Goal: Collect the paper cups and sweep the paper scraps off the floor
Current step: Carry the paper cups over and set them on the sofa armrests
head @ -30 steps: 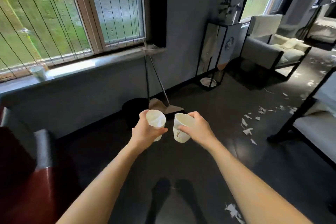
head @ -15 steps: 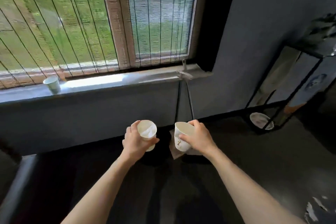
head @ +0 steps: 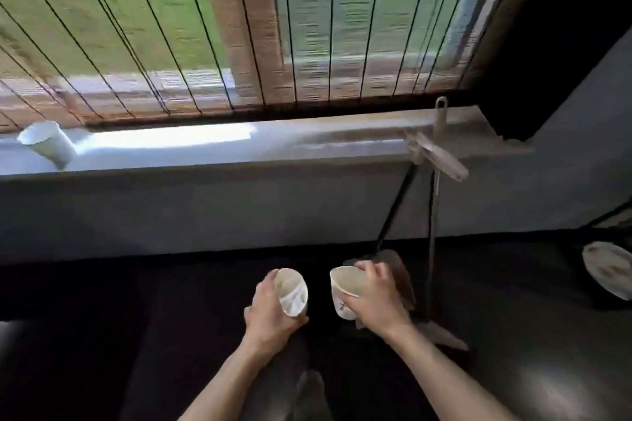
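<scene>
Grips one paper cup (head: 292, 290) in the left hand (head: 270, 313) and a second cup (head: 345, 292) in the right hand (head: 378, 301), both clasped round the sides, likely for carrying off together, with a third cup (head: 48, 143) well apart on the windowsill (head: 205, 152), not yet collected.

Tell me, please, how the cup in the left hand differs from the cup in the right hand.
The left cup holds something white and crumpled; the right cup looks empty inside. The right cup bears a small dark mark on its side; none shows on the left cup. Both are white paper cups, held tilted.
</scene>
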### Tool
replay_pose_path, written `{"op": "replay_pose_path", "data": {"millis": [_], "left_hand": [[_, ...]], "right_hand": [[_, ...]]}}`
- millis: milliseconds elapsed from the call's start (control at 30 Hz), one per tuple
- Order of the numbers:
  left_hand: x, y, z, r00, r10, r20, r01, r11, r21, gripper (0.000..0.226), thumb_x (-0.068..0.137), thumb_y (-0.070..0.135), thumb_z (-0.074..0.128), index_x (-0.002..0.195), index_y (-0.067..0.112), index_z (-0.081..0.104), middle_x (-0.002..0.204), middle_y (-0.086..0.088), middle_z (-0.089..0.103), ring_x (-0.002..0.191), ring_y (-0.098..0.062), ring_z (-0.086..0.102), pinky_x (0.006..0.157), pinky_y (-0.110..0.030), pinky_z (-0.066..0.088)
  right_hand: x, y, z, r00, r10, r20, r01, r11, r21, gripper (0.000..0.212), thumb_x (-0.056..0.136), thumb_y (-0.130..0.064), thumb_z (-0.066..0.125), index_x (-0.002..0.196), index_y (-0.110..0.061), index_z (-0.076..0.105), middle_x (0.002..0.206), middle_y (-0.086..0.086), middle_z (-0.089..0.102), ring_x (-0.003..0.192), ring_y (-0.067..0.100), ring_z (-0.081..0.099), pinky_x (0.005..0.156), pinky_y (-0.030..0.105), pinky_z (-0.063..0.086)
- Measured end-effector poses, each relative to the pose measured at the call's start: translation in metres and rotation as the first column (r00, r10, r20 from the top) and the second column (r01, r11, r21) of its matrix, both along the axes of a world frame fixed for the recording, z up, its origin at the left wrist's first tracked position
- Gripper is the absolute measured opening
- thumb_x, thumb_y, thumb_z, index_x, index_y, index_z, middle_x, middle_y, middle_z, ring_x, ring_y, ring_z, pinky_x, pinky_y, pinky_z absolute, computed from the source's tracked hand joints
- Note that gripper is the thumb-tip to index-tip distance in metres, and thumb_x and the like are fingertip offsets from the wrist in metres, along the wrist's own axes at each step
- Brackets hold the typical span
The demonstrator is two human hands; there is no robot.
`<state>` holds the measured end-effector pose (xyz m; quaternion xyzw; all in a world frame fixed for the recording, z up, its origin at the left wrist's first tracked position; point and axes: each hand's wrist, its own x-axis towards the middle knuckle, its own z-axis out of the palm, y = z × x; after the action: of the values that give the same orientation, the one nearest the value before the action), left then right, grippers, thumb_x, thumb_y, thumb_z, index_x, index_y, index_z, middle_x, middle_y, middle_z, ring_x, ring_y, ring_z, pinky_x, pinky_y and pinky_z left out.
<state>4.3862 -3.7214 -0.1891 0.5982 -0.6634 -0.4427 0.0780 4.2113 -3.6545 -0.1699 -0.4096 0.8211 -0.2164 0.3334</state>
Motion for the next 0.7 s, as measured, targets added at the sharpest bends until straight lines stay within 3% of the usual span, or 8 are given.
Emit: {"op": "replay_pose_path", "data": {"millis": [133,200,267,367,533,700], "left_hand": [[-0.037,-0.043,-0.082,0.995,-0.012,0.099,0.006,0.998,0.06,0.058,0.056,0.034,0.071,0.108,0.038,0.046,0.101,0.016,0.062,0.093,-0.007,0.06,0.092,-0.043,0.043],[-0.055,-0.058,-0.117,0.985,-0.056,0.161,0.041,0.995,0.093,0.074,0.065,0.03,0.076,0.129,0.031,0.038,0.119,0.019,0.05,0.115,-0.012,0.052,0.099,-0.039,0.038],[-0.066,-0.071,-0.156,0.949,-0.132,0.286,0.093,0.985,0.146,0.103,0.07,0.034,0.079,0.147,0.023,0.012,0.143,0.004,0.034,0.134,-0.019,0.034,0.105,-0.039,0.03],[-0.07,-0.082,-0.204,0.92,-0.184,0.346,0.118,0.972,0.204,0.117,0.071,0.036,0.079,0.149,0.024,-0.007,0.154,-0.003,0.015,0.141,-0.023,0.02,0.111,-0.045,0.021],[-0.071,-0.083,-0.221,0.91,-0.202,0.363,0.125,0.967,0.224,0.101,0.078,0.036,0.073,0.15,0.022,0.002,0.153,-0.006,0.021,0.14,-0.025,0.023,0.11,-0.043,0.022],[-0.079,-0.087,-0.165,0.95,-0.126,0.286,0.103,0.99,0.096,0.085,0.083,0.035,0.068,0.149,0.021,0.017,0.148,-0.002,0.033,0.136,-0.021,0.031,0.109,-0.043,0.023]], "right_hand": [[-0.025,-0.041,-0.089,0.998,0.046,0.054,-0.052,0.992,0.117,0.062,0.082,-0.027,0.07,0.137,-0.017,0.041,0.132,0.002,0.038,0.124,0.019,0.041,0.101,0.026,0.038],[-0.035,-0.059,-0.134,0.993,0.062,0.095,-0.077,0.984,0.162,0.062,0.084,-0.023,0.068,0.138,-0.018,0.039,0.134,0.003,0.038,0.123,0.021,0.043,0.098,0.025,0.039],[-0.038,-0.077,-0.174,0.985,0.092,0.147,-0.122,0.968,0.217,0.066,0.085,-0.022,0.066,0.142,-0.018,0.033,0.138,0.006,0.038,0.125,0.022,0.043,0.095,0.024,0.038],[-0.046,-0.097,-0.218,0.977,0.138,0.165,-0.175,0.954,0.242,0.072,0.086,-0.035,0.065,0.145,-0.018,0.028,0.144,0.007,0.034,0.129,0.021,0.04,0.1,0.026,0.038],[-0.06,-0.101,-0.233,0.962,0.08,0.263,-0.151,0.954,0.26,0.067,0.088,-0.027,0.065,0.145,-0.017,0.03,0.144,0.008,0.038,0.129,0.025,0.044,0.1,0.03,0.04],[-0.071,-0.098,-0.175,0.949,0.058,0.309,-0.13,0.967,0.22,0.059,0.09,-0.027,0.062,0.142,-0.018,0.036,0.135,0.004,0.048,0.123,0.02,0.05,0.094,0.025,0.041]]}}
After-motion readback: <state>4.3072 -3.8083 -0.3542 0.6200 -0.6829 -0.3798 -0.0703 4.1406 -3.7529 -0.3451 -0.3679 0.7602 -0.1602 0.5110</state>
